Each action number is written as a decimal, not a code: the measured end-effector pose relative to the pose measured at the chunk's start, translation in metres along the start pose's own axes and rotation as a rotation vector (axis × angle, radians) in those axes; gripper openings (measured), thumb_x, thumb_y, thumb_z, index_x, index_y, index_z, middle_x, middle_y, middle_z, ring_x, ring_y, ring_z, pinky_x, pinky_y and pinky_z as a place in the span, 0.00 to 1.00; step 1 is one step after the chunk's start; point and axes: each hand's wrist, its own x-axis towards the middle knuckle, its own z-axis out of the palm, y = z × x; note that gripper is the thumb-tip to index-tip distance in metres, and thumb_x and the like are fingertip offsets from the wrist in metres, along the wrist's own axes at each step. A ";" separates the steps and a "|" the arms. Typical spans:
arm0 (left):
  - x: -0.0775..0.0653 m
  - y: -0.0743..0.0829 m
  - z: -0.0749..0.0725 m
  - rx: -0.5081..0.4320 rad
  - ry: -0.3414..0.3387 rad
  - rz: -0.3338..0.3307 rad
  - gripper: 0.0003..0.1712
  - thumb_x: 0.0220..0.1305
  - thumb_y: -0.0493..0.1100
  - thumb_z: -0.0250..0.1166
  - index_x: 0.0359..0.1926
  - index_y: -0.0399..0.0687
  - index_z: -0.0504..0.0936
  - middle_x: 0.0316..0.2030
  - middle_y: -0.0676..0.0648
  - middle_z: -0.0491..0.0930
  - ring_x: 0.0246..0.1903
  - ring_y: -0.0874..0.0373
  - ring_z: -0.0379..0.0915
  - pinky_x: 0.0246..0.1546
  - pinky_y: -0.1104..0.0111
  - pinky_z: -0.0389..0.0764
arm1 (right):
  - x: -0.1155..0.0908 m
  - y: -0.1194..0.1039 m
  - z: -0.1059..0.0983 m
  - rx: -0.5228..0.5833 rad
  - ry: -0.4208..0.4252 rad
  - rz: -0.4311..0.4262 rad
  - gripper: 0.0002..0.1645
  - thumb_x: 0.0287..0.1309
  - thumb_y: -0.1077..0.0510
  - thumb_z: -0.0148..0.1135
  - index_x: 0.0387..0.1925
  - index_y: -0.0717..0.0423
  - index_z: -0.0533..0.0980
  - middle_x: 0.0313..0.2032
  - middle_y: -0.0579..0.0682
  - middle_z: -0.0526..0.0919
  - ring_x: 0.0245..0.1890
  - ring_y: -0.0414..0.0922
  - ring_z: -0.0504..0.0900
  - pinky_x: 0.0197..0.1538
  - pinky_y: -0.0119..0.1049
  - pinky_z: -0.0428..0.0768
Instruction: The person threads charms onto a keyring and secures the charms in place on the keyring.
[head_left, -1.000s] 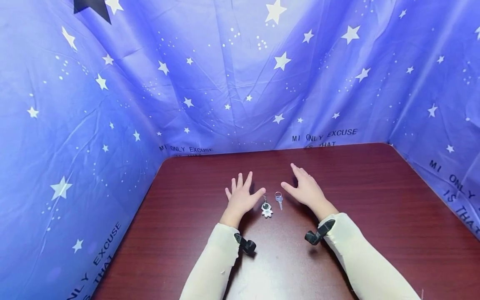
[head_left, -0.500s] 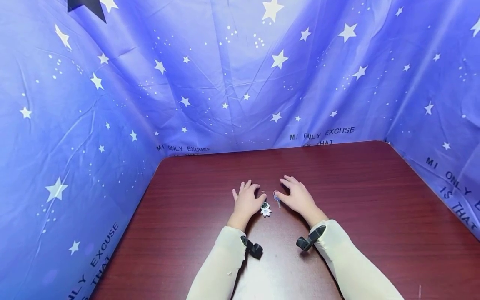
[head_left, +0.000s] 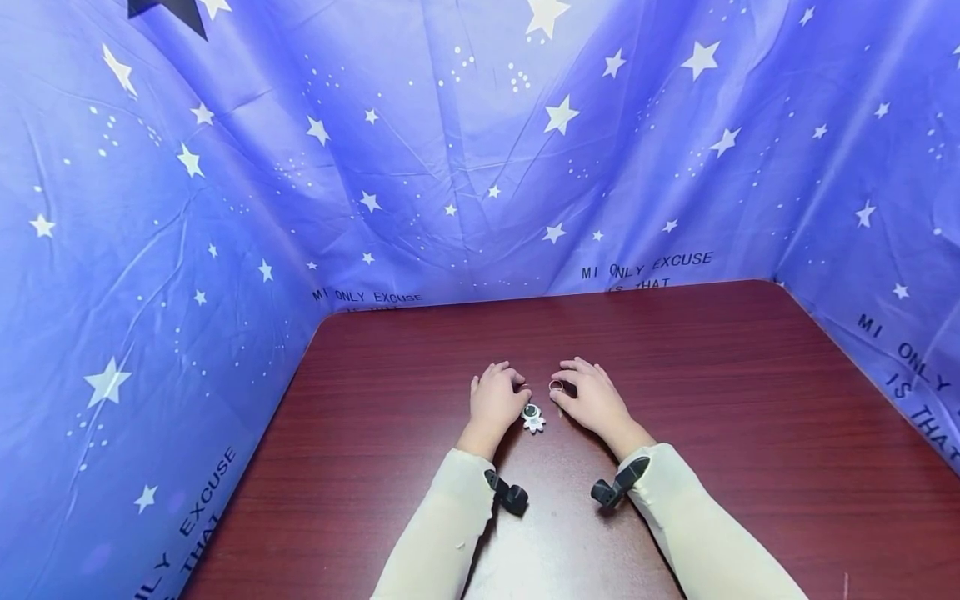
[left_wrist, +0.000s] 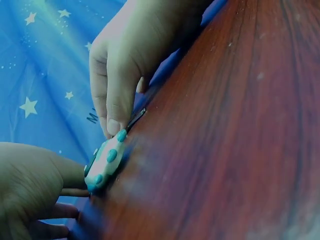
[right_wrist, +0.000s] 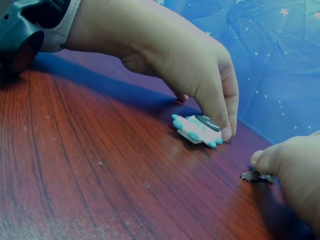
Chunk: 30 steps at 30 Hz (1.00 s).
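Observation:
A small white astronaut keychain (head_left: 533, 419) with a dark visor lies on the table, its chain end under my left hand (head_left: 495, 404). In the right wrist view, that hand's thumb and forefinger pinch the end at the astronaut's head (right_wrist: 197, 131). My right hand (head_left: 596, 404) pinches a small metal key (right_wrist: 257, 177) between thumb and fingers. The key's ring (head_left: 556, 386) shows past the thumb in the head view, while most of the blade is covered. A short gap separates the two hands.
The dark red wooden table (head_left: 375, 467) extends around both hands. A blue curtain with stars (head_left: 450, 150) stands behind it and along both sides. A black wrist camera (head_left: 510, 493) is strapped to the left sleeve, another camera (head_left: 618, 485) to the right.
Both hands came closer together and lower, from spread fingers above the table. The left now pinches the keychain's chain end, and the right has taken hold of the key.

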 end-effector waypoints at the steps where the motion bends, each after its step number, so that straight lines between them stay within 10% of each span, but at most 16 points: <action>1: 0.000 0.001 0.000 0.012 0.001 -0.008 0.09 0.59 0.48 0.72 0.41 0.53 0.88 0.62 0.48 0.79 0.68 0.46 0.67 0.69 0.41 0.62 | 0.000 -0.001 0.000 0.008 0.013 -0.012 0.19 0.57 0.54 0.70 0.48 0.59 0.83 0.58 0.61 0.80 0.67 0.64 0.70 0.70 0.64 0.63; 24: -0.003 0.006 -0.003 -0.055 0.034 -0.063 0.11 0.55 0.48 0.76 0.20 0.56 0.85 0.60 0.49 0.80 0.64 0.50 0.72 0.67 0.43 0.64 | 0.001 0.000 0.000 0.063 0.124 -0.015 0.02 0.63 0.61 0.65 0.33 0.51 0.81 0.35 0.49 0.85 0.48 0.56 0.81 0.53 0.53 0.78; 30: -0.002 0.005 -0.008 -0.172 0.027 -0.058 0.05 0.59 0.47 0.72 0.26 0.58 0.89 0.45 0.54 0.88 0.52 0.56 0.80 0.59 0.54 0.73 | 0.000 0.002 0.002 0.225 0.184 0.065 0.02 0.66 0.57 0.65 0.36 0.50 0.81 0.34 0.46 0.87 0.41 0.48 0.84 0.48 0.48 0.79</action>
